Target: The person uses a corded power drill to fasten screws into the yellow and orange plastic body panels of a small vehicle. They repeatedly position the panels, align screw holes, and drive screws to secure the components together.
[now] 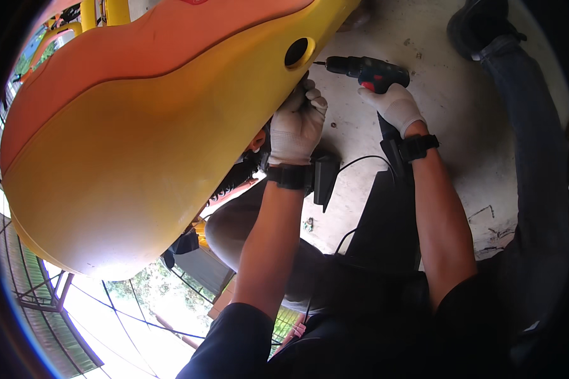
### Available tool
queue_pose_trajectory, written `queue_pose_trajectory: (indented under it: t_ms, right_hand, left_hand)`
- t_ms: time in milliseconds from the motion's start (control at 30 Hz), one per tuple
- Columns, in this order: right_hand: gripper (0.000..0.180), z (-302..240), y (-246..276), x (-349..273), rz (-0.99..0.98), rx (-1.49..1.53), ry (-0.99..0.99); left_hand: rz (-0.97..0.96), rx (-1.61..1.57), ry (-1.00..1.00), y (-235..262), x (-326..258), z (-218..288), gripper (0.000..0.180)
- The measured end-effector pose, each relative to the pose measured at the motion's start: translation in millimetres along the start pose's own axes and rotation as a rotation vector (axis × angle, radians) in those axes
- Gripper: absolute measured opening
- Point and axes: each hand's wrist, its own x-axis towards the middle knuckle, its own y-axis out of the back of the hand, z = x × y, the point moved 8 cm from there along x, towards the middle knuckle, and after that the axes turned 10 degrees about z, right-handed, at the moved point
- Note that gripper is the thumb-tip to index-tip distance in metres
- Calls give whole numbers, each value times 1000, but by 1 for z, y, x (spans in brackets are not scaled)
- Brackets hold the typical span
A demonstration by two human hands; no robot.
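A large moulded shell, yellow [171, 145] below and orange above, fills the left side, with a round dark-lined hole [298, 53] near its right edge. My left hand [297, 126], in a white knit glove, is raised against that edge just below the hole. Its fingers are curled inward, and what they hold, if anything, is hidden. In my right hand [398, 108], also gloved, is a black and red cordless drill [376, 72]. The thin bit [320, 63] points left toward the shell's edge, a short gap away from it.
Pale, stained concrete floor [354, 189] lies behind my hands, with small debris on it. A black cable [360, 158] runs between the dark devices at my wrists. My trousered leg and dark shoe [477, 28] stretch along the right. Metal framework stands at lower left.
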Motion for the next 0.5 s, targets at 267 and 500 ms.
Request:
queue_pose_trajectory:
  t_ms: [267,500]
  right_hand:
    - [72,9,18,-8,38,-91,30]
    - [70,13,53,-33,61,-134,-33]
  left_hand:
    - [49,-255,-34,5,13,1,19]
    - [-47,-367,34,-4,23,-11,18]
